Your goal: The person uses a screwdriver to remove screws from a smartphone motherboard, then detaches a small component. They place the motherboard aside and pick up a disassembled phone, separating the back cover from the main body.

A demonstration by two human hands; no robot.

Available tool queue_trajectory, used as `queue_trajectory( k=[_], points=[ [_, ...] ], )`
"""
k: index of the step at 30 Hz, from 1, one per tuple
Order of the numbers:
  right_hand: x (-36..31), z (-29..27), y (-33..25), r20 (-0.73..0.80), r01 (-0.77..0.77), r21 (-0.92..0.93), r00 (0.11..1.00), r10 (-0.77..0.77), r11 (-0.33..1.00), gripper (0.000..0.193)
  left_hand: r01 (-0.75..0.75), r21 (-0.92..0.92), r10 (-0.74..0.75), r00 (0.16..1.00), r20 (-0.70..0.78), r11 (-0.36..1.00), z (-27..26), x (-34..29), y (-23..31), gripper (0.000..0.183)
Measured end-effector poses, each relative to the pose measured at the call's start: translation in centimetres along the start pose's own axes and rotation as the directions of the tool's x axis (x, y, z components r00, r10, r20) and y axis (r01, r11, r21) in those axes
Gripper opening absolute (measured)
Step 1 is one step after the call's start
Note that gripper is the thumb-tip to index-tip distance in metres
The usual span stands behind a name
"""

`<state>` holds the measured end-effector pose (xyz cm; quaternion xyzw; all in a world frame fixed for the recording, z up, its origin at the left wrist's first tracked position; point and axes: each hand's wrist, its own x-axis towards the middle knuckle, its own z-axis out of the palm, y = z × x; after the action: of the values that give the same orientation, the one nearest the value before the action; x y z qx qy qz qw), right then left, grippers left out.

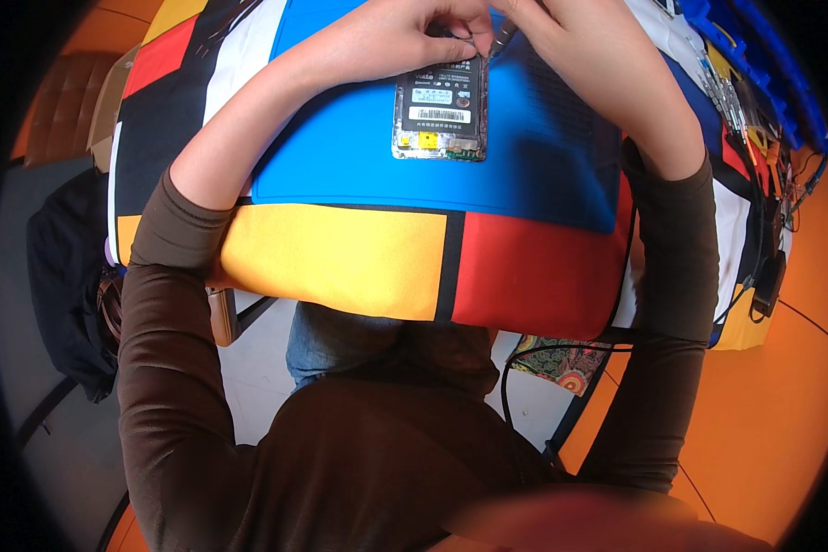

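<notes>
An opened phone (446, 147) lies on a blue mat (340, 175). Its black battery (432, 97) faces up, and bare circuitry shows along the near end. My left hand (405, 37) bends over the phone's far end, thumb resting on it and fingers curled at the edge. From the right, my right hand (570, 41) pinches a slim, dark, pointed tool (501, 41) whose tip is by the phone's far right corner. Its exact kind cannot be made out. The fingers of my right hand are partly cut off by the top of the picture.
Under the mat spreads a tablecloth (340, 258) of coloured blocks. At the right lie several slim tools (731, 106) and cables beside blue plastic bins (754, 55). A black cable (561, 348) hangs near the table's front edge. Dark clothing (69, 276) is at the left.
</notes>
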<state>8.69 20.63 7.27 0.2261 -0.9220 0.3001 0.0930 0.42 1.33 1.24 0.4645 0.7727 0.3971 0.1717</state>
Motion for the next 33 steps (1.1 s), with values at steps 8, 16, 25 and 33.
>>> queue_trajectory(
  k=[8,16,25,33],
  points=[
    [0.1,-0.5,-0.1,0.078,-0.020,0.160,0.997,0.008,0.987,0.018,0.005,-0.100,-0.002,0.999,0.035,0.995,0.1,0.0,-0.2,0.004],
    [-0.2,-0.3,0.7,0.024,-0.010,0.011,1.000,0.010,1.000,0.019,-0.202,-0.041,0.201,0.979,-0.037,0.978,0.2,-0.1,0.0,0.004],
    [0.0,0.0,0.9,0.062,0.044,0.194,0.996,-0.058,0.980,0.018,0.017,-0.091,-0.012,0.999,0.053,0.996,0.0,-0.2,0.0,0.004],
    [0.2,-0.1,1.0,0.039,0.009,0.049,0.999,-0.011,0.999,0.018,-0.100,-0.112,0.107,0.993,0.058,0.989,-0.1,0.0,-0.4,0.013]
  ],
)
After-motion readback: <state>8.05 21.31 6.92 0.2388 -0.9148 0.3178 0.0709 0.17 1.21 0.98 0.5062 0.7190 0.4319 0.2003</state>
